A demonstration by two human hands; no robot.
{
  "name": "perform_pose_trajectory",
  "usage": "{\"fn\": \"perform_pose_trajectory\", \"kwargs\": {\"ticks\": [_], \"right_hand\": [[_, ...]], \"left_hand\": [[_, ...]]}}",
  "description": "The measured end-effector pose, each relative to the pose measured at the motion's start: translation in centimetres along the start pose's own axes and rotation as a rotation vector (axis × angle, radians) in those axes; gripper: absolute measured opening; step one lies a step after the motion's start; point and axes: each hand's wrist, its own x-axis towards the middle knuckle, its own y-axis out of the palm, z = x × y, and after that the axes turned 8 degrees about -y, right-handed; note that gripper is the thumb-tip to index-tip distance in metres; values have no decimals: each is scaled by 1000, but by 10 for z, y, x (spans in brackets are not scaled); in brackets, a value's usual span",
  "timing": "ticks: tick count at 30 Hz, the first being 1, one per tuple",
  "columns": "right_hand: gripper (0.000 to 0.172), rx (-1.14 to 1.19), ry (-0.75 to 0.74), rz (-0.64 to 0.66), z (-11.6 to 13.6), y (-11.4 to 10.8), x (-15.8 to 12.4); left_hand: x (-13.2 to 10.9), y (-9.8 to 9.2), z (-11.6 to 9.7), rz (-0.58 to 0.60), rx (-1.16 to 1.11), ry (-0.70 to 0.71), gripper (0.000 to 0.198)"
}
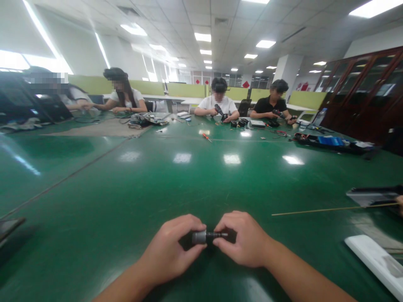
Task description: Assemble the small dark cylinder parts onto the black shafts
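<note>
Near the front of the green table (176, 188), my left hand (176, 247) grips a short grey and black cylinder (199, 238) between thumb and fingers. My right hand (244, 239) pinches a thinner dark shaft (214, 235) with ring-like bands, which lies in line with the cylinder's right end. The two parts meet between my hands; whether they are joined cannot be made out. My fingertips partly cover both parts.
A white power strip (376, 262) lies at the right front. Left of a person's hand at the right edge, a thin rod (317, 211) extends. An orange screwdriver (206, 137) lies farther back. Several people work across the table, near a tray of parts (333, 142).
</note>
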Motion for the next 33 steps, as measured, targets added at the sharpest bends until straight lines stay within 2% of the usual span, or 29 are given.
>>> {"fn": "perform_pose_trajectory", "kwargs": {"ticks": [33], "right_hand": [[7,-14,-1,8,-4,0,-2]], "left_hand": [[0,-1,4,-8,21,18,20]]}}
